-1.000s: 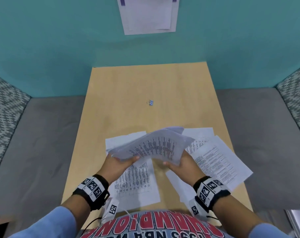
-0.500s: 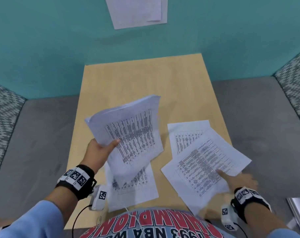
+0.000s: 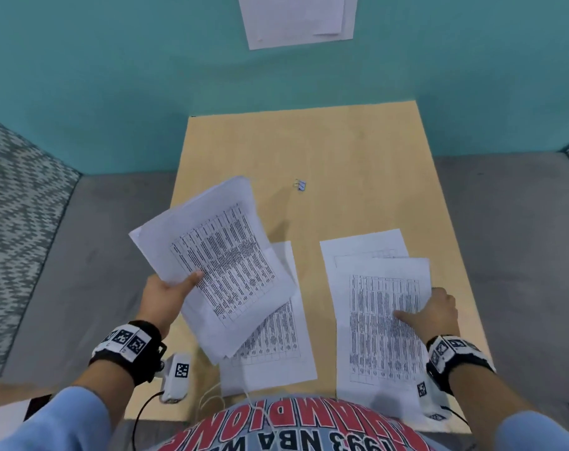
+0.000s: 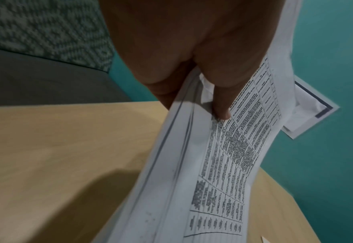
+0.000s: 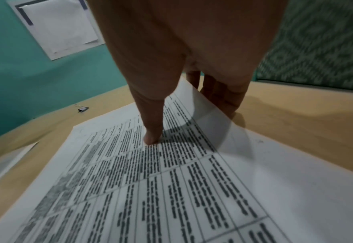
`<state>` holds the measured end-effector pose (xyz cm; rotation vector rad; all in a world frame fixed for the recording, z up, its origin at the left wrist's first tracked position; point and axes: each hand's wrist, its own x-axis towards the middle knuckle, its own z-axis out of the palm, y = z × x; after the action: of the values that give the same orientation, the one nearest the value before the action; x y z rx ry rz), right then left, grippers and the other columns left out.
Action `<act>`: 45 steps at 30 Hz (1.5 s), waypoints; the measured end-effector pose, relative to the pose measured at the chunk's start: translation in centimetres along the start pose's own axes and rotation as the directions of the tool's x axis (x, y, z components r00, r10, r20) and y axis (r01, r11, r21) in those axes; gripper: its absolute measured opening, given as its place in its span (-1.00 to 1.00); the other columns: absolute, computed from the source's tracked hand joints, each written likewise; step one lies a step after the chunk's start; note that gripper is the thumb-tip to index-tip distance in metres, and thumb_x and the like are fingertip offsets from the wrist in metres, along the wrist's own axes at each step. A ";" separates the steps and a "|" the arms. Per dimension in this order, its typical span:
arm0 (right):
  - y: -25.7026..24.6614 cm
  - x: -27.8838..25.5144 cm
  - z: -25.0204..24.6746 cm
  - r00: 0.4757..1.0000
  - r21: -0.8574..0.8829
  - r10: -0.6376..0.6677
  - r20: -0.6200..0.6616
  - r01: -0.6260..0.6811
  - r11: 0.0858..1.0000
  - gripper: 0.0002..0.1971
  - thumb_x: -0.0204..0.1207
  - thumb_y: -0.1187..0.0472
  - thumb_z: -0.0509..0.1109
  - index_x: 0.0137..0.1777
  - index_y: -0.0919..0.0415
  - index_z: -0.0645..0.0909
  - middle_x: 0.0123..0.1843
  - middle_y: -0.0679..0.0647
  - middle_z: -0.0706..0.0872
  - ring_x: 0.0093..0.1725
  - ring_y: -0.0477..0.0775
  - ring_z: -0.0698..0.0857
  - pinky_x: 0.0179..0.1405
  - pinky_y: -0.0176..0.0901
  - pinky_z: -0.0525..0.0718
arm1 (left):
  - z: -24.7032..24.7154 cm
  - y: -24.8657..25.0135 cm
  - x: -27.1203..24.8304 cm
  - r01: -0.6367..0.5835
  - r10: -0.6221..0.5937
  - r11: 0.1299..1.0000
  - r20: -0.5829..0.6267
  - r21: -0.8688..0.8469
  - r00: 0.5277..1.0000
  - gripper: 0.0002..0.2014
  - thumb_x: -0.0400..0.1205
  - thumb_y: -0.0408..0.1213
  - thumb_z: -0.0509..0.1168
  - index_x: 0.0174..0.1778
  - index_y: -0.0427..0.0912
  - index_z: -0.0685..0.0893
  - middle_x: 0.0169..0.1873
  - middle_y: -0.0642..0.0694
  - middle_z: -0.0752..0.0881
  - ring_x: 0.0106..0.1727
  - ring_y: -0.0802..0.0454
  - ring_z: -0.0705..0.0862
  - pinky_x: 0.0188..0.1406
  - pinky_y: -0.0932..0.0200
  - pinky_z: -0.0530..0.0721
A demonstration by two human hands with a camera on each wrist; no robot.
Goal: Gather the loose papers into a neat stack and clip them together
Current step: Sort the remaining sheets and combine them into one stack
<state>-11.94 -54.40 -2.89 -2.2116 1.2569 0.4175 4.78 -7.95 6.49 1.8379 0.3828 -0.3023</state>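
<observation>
- The left hand (image 3: 166, 296) is gripping a bundle of papers (image 3: 218, 265) by its left edge, thumb lying on the printed top page and fingers curled underneath, and is holding the bundle tilted above the wooden table (image 3: 325, 151)
- In the left wrist view the thumb is pressing onto the printed face of the bundle (image 4: 223, 164), whose sheet edges are fanning slightly apart (they are not squared up)
- A single sheet (image 3: 276, 349) is lying flat on the table under the bundle's lower corner, partly covered by it
- The right hand (image 3: 433, 317) is pinching the right edge of the top sheet (image 3: 381, 323) of the right-hand pile, thumb pressing down on the print, fingers tucked beneath the lifted edge
- The right wrist view is showing that edge of the sheet (image 5: 171, 180) curling up off the table around the fingers (image 5: 223, 95)
- Another sheet (image 3: 361, 245) is sticking out from under it on the far side, lying flat
- The binder clip (image 3: 300, 185) is sitting on bare table beyond both hands, well apart from each, roughly between the two groups of paper
- More paper (image 3: 296, 17) is hanging on the teal wall behind
</observation>
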 end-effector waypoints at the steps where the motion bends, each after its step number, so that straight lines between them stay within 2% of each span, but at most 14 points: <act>1: -0.2 0.1 0.3 1.000 0.050 0.015 0.017 -0.016 0.999 -0.02 0.17 0.05 0.87 0.46 0.44 0.42 0.27 0.37 0.62 0.30 0.45 0.66 0.27 0.24 0.69 | -0.4 -0.2 0.0 0.000 0.000 1.000 -0.011 -0.010 1.000 -0.71 0.60 -0.29 0.61 0.24 -0.09 0.83 0.14 -0.08 0.90 0.16 -0.10 0.88 0.37 -0.26 0.76; 4: -1.1 -0.1 0.3 0.997 0.118 0.027 0.078 -0.036 0.992 -0.21 0.35 0.16 0.79 0.43 0.42 0.42 0.04 0.23 0.59 0.03 0.31 0.67 0.00 0.05 0.65 | -1.6 -0.5 -0.1 0.000 -0.001 1.000 -0.042 -0.023 0.999 -0.77 0.60 -0.34 0.60 0.06 0.07 0.82 -0.13 0.20 0.93 -0.05 0.25 0.90 0.26 -0.06 0.75; 6: -1.5 -0.1 0.1 0.994 0.106 -0.014 0.112 0.002 0.994 -0.44 0.44 0.18 0.72 0.32 0.35 0.55 0.03 0.22 0.69 -0.05 0.22 0.64 -0.02 -0.02 0.64 | -2.4 -0.7 -0.1 -0.006 0.005 1.000 -0.062 -0.022 0.998 -0.77 0.60 -0.33 0.60 0.03 0.11 0.81 -0.19 0.33 0.92 -0.13 0.39 0.88 0.23 0.00 0.73; 10: -2.5 -0.9 -0.6 0.991 0.270 -0.116 0.068 0.094 0.958 -0.71 0.55 0.19 0.61 0.23 0.20 0.74 0.10 0.22 0.87 -0.01 0.23 0.78 0.15 0.10 0.78 | -4.1 -1.5 -0.1 -0.015 0.007 0.997 -0.118 -0.075 0.993 -0.78 0.59 -0.32 0.62 0.06 0.06 0.82 0.03 0.06 0.91 0.09 0.03 0.88 0.31 -0.07 0.72; 14: -6.1 -3.7 -2.3 0.960 0.437 -0.275 0.060 0.222 0.872 -0.68 0.61 0.08 0.57 0.33 0.09 0.79 0.07 -0.02 0.88 0.08 0.09 0.83 0.05 -0.08 0.72 | -5.8 -2.9 0.3 0.033 -0.042 0.997 -0.136 -0.065 0.990 -0.82 0.53 -0.23 0.68 0.00 0.04 0.91 0.16 -0.09 0.93 0.21 -0.14 0.89 0.40 -0.24 0.74; 18: -10.8 -6.7 -3.0 0.910 0.599 -0.403 0.104 0.266 0.755 -0.66 0.60 0.11 0.60 0.36 0.03 0.77 0.13 -0.11 0.89 0.14 -0.12 0.83 0.18 -0.11 0.70 | -7.2 -4.2 0.8 0.081 -0.087 0.996 -0.152 -0.045 0.984 -0.82 0.51 -0.19 0.70 -0.01 -0.03 0.91 0.11 -0.12 0.94 0.15 -0.17 0.91 0.38 -0.34 0.76; 21: -13.2 -8.0 -1.4 0.888 0.656 -0.426 0.173 0.219 0.722 -0.62 0.57 0.15 0.62 0.39 0.04 0.76 0.16 -0.10 0.89 0.14 -0.11 0.84 0.14 -0.16 0.71 | -8.0 -3.7 0.6 0.061 -0.065 0.998 -0.154 -0.033 0.986 -0.84 0.62 -0.33 0.59 0.10 -0.15 0.85 -0.07 -0.07 0.89 -0.11 0.07 0.91 0.11 -0.03 0.88; 23: -13.9 -8.2 1.2 0.887 0.575 -0.413 0.205 0.232 0.785 -0.63 0.58 0.13 0.61 0.39 0.04 0.77 0.17 -0.09 0.88 0.14 -0.05 0.84 0.20 -0.06 0.76 | -8.8 -3.6 0.8 0.045 -0.041 0.999 -0.169 0.019 0.985 -0.85 0.65 -0.36 0.56 0.12 -0.23 0.81 -0.12 -0.08 0.86 -0.16 0.10 0.91 -0.09 0.14 0.87; 25: -14.3 -8.5 4.8 0.884 0.427 -0.404 0.235 0.279 0.860 -0.68 0.60 0.13 0.58 0.34 0.08 0.79 0.13 -0.04 0.87 0.09 0.04 0.84 0.20 -0.07 0.76 | -10.0 -4.1 1.4 0.065 -0.048 0.993 -0.170 0.098 0.984 -0.88 0.63 -0.31 0.59 0.04 -0.19 0.83 -0.09 -0.16 0.87 0.01 -0.15 0.90 0.13 -0.09 0.85; 28: -14.7 -8.9 10.8 0.862 0.171 -0.415 0.291 0.380 0.909 -0.62 0.48 0.02 0.58 0.22 0.22 0.79 0.14 0.11 0.83 -0.01 0.10 0.82 0.08 -0.11 0.80 | -11.6 -5.2 1.6 0.119 -0.099 0.982 -0.139 0.147 0.985 -0.90 0.62 -0.29 0.60 -0.12 -0.01 0.82 -0.17 -0.01 0.88 -0.07 -0.08 0.87 0.23 -0.19 0.81; 33: -16.4 -10.5 16.0 0.920 -0.092 -0.337 0.201 0.360 0.928 -0.23 0.29 -0.02 0.77 0.36 0.38 0.55 0.35 0.29 0.51 0.35 0.32 0.60 0.28 0.13 0.73 | -12.7 -6.7 0.6 0.105 -0.081 0.956 -0.100 0.273 0.992 -0.90 0.62 -0.22 0.61 -0.03 -0.07 0.82 -0.19 0.04 0.84 -0.09 -0.06 0.83 0.06 0.01 0.75; 37: -17.2 -11.5 17.7 0.936 -0.033 -0.317 0.154 0.325 0.945 -0.29 0.31 0.18 0.76 0.36 0.35 0.48 0.27 0.27 0.62 0.21 0.28 0.70 0.16 0.14 0.79 | -13.2 -7.3 0.1 0.091 -0.075 0.958 -0.069 0.273 0.995 -0.89 0.63 -0.26 0.59 -0.05 0.02 0.80 -0.20 0.17 0.82 -0.17 0.25 0.79 -0.08 0.16 0.76; 41: -17.1 -12.4 17.9 0.939 0.166 -0.279 0.202 0.248 0.954 -0.46 0.45 0.37 0.58 0.29 0.16 0.34 -0.07 0.12 0.71 -0.16 0.19 0.79 -0.14 0.17 0.87 | -14.0 -7.3 0.2 0.104 -0.098 0.972 -0.037 0.213 0.995 -0.86 0.63 -0.22 0.60 0.07 -0.04 0.85 -0.08 0.06 0.90 -0.01 0.04 0.88 0.03 0.02 0.81; 45: -15.5 -12.6 15.3 0.923 0.421 -0.279 0.266 0.149 0.895 -0.34 0.45 0.34 0.68 0.47 0.23 0.43 0.16 0.13 0.79 0.03 0.17 0.82 0.06 0.03 0.82 | -14.6 -6.6 0.3 0.103 -0.102 0.985 -0.018 0.138 0.995 -0.77 0.59 -0.28 0.62 0.15 -0.07 0.85 0.02 0.00 0.91 0.09 -0.01 0.89 0.17 -0.09 0.82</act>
<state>-5.07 -30.19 -3.72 -1.8234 0.8221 0.3777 2.58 7.79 4.88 1.9602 0.4750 -0.3990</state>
